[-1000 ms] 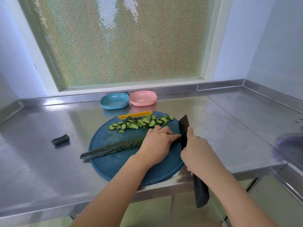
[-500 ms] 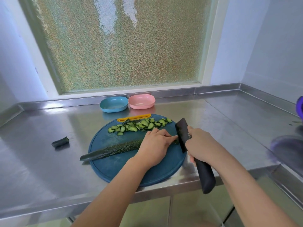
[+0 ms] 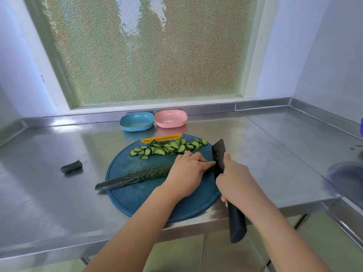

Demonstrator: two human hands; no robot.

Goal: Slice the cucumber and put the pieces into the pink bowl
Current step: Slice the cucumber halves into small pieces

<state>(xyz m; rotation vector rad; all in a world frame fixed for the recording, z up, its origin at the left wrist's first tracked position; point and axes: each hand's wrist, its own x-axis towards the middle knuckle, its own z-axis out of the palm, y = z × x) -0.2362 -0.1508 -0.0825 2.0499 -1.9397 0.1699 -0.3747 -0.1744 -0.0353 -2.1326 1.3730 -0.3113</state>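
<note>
Cucumber lies across the cutting board; your left hand curls over its cut end, and your right hand grips the knife, blade down beside it. Slices sit at the board's far edge, short of the pink bowl.

My worktop is brushed, reflective stainless steel, the cutting board and pink bowl are probably matt plastic, my knife is matt black, and the cucumber skin is rough.
</note>
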